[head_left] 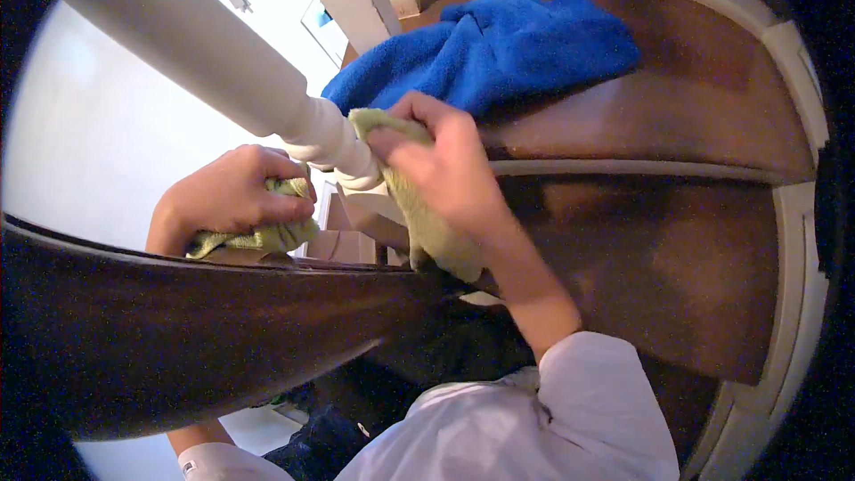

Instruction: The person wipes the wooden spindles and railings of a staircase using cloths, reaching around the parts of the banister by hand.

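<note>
Beside a white turned baluster [325,134], with its smooth shaft and rounded rings, the person's right hand [436,160] pinches a yellow-green terry cloth [432,227] between thumb and fingers; motion blur softens the knuckles, and the cloth hangs down toward the dark, glossy wooden handrail [223,321]. On the baluster's other side, the left hand [232,191] curls around a crumpled green cloth [258,240], fingertips partly tucked out of sight; whether both cloths are one piece cannot be told. That handrail hides most of the left forearm, which reappears below near a white cuff [218,463]. A plush blue towel [534,44] lies in loose folds on the brown upper stair tread [695,129]. Glare washes out the left background, while grainy shadow blurs the lower tread [650,258].
</note>
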A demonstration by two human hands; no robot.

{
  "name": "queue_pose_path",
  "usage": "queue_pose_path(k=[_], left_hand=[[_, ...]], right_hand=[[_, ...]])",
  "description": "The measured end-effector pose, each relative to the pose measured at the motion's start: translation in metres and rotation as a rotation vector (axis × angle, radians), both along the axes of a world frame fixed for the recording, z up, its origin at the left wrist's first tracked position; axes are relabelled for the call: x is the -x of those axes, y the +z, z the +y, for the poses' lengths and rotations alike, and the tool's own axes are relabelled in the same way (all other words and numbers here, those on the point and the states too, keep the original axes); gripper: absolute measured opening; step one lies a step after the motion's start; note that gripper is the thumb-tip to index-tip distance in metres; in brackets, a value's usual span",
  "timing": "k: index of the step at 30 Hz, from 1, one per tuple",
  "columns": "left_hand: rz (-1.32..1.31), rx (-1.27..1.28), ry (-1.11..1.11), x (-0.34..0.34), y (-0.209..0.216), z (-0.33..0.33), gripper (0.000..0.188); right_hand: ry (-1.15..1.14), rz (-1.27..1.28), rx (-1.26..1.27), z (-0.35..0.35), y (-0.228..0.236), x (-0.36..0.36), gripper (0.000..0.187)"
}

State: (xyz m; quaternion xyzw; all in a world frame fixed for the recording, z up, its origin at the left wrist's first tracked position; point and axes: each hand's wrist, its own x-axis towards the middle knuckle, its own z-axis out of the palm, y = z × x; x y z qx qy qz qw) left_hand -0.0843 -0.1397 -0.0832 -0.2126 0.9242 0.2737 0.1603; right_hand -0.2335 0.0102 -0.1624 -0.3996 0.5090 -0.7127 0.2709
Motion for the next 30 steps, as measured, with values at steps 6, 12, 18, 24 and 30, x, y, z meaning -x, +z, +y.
queue_pose_path(k=[6, 12, 18, 24, 30], left_hand=[[-0.011, 0.058, -0.037, 0.008, 0.016, 0.015, 0.022], [-0.062, 0.050, 0.042, 0.009, 0.016, 0.021, 0.022], [-0.123, 0.086, 0.043, 0.016, 0.018, 0.023, 0.025], [-0.122, 0.179, 0.023, -0.005, 0.019, 0.021, 0.030], [-0.130, 0.139, -0.019, 0.014, 0.019, 0.021, 0.029]], right_hand=[[-0.321, 0.265, 0.130, 0.002, -0.010, -0.008, 0.016], [-0.396, 0.324, 0.106, 0.004, -0.006, -0.008, 0.013], [-0.107, 0.194, 0.005, -0.013, -0.002, 0.024, 0.015], [-0.131, 0.135, -0.080, 0.026, -0.030, -0.017, 0.021], [-0.345, 0.344, 0.060, 0.023, -0.028, -0.007, 0.026]])
